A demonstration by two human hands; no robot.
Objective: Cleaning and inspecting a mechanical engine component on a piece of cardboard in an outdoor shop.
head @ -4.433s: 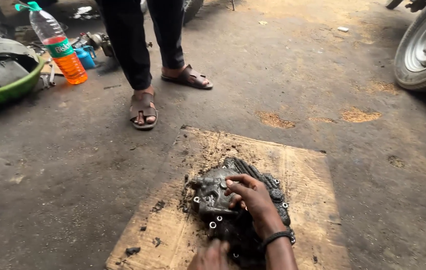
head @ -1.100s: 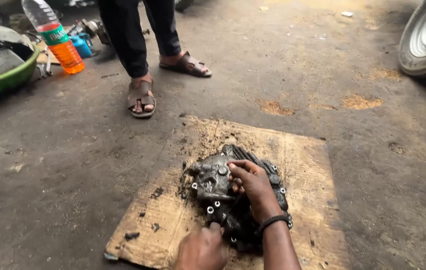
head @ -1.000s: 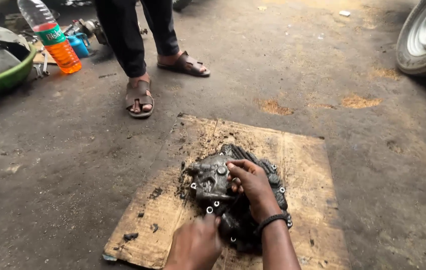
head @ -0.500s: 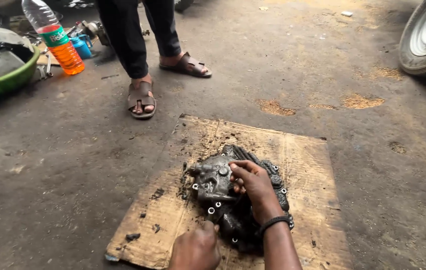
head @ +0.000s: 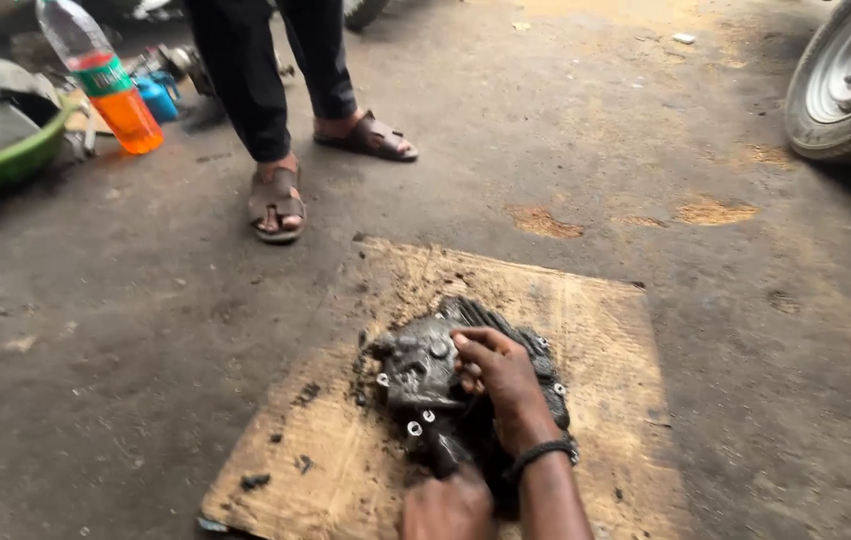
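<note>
Concrete floor [head: 126,330], dusty and oil-stained; on it a worn, grimy plywood board [head: 606,340]. Greasy cast-metal engine casing [head: 416,370], ribbed and bolt-studded, sits mid-board. I see my right hand [head: 501,380] pressed on top of it, fingers curled over the casting. Left hand [head: 446,510] grips its near lower end, partly cut off by the frame. Risk as I judge it: oily metal, so a grip could slip, pinching fingers. Bystander's sandalled foot [head: 276,200] well apart.
</note>
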